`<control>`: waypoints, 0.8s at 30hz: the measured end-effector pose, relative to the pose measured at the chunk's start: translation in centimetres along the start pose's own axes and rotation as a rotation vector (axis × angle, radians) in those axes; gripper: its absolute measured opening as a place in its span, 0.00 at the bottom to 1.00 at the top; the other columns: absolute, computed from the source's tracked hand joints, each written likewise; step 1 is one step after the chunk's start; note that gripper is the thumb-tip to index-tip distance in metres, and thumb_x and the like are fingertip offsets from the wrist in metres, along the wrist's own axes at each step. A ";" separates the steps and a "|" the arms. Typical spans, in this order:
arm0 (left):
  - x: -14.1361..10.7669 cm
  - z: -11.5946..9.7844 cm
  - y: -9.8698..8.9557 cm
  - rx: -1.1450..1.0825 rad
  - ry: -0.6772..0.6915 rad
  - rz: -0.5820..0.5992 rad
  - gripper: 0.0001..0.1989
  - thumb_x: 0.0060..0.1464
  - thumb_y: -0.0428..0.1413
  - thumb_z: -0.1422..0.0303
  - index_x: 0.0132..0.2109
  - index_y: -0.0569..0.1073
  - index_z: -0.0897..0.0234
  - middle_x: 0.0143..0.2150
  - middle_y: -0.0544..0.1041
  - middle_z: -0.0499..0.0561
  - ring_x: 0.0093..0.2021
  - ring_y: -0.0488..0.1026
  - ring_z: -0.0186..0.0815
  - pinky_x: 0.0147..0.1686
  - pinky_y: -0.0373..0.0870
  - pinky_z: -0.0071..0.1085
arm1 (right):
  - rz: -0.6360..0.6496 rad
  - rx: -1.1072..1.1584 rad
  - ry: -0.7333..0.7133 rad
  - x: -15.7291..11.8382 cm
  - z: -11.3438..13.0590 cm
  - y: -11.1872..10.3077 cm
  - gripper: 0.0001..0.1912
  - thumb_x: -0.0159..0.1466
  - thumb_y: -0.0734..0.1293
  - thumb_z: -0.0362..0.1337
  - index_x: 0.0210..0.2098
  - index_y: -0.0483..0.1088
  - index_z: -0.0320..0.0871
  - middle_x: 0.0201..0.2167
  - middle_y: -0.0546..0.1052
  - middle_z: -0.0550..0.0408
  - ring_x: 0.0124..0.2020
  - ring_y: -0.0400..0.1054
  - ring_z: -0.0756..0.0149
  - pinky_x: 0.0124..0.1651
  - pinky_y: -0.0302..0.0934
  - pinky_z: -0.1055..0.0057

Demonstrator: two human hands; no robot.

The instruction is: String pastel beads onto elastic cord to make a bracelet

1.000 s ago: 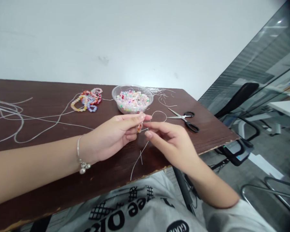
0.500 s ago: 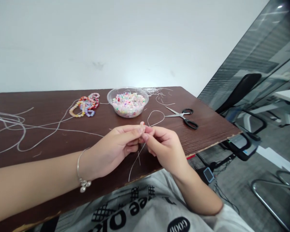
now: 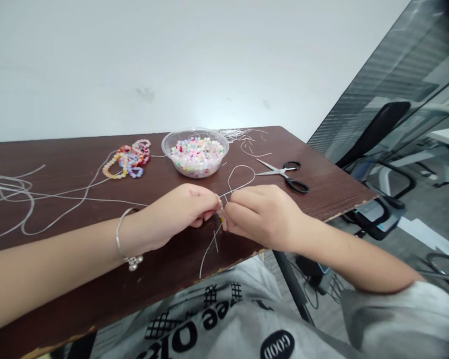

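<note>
Both hands are close together above the near part of the brown table (image 3: 82,269). My left hand (image 3: 187,207) is closed in a pinch on a short strand of pale and yellow beads (image 3: 222,214), a bit of which shows between the hands. My right hand (image 3: 264,214) is curled into a fist against the same strand, with its fingertips turned out of sight. Thin white cord (image 3: 207,252) lies on the table below the hands, and a looped piece curves out beyond them. Scissors (image 3: 284,172) with black handles lie spread to the right.
A clear plastic bowl (image 3: 167,152) of colourful beads stands beyond the hands. Left of it is a pile of bead bracelets (image 3: 129,159). Long white cords (image 3: 30,199) tangle across the left side, and cord scraps (image 3: 235,134) lie behind the bowl. A wall borders the table's back.
My right hand has rolled over, its back now facing up, and the right elbow has swung out to the right. Some beads now show between the hands. The view has shifted slightly.
</note>
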State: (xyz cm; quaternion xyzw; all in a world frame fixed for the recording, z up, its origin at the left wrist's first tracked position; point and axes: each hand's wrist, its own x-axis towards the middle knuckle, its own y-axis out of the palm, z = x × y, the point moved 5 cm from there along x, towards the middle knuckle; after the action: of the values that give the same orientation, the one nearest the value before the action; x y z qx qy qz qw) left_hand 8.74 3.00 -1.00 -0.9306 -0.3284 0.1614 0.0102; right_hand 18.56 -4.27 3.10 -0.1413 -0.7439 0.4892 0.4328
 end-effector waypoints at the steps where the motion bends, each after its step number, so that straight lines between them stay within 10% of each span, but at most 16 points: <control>1: 0.0 0.0 0.0 0.030 0.007 0.014 0.14 0.50 0.50 0.68 0.20 0.57 0.65 0.19 0.55 0.43 0.20 0.50 0.27 0.19 0.48 0.24 | 0.014 -0.027 -0.040 0.3 -0.2 0.0 0.14 0.63 0.58 0.30 0.21 0.62 0.40 0.19 0.60 0.59 0.22 0.48 0.72 0.25 0.42 0.71; 13: -1.9 -1.5 1.6 0.694 0.410 0.244 0.14 0.60 0.47 0.66 0.28 0.70 0.63 0.27 0.71 0.47 0.26 0.64 0.32 0.29 0.56 0.26 | 0.103 0.084 -0.031 0.9 -2.9 -1.1 0.17 0.67 0.53 0.36 0.24 0.64 0.44 0.22 0.61 0.57 0.26 0.53 0.70 0.30 0.49 0.69; 24: -0.5 -1.6 -0.8 0.829 0.540 0.024 0.15 0.60 0.48 0.64 0.27 0.69 0.64 0.26 0.69 0.47 0.27 0.63 0.32 0.31 0.54 0.28 | 0.098 0.461 0.252 -2.8 -3.2 -0.1 0.08 0.65 0.61 0.38 0.37 0.67 0.40 0.31 0.70 0.53 0.33 0.63 0.69 0.37 0.58 0.71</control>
State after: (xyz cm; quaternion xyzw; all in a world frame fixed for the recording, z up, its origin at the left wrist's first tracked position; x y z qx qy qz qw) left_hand 8.34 3.47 0.78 -0.8604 -0.2116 0.0316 0.4626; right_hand 22.74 -4.19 2.27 -0.1346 -0.5452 0.6448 0.5185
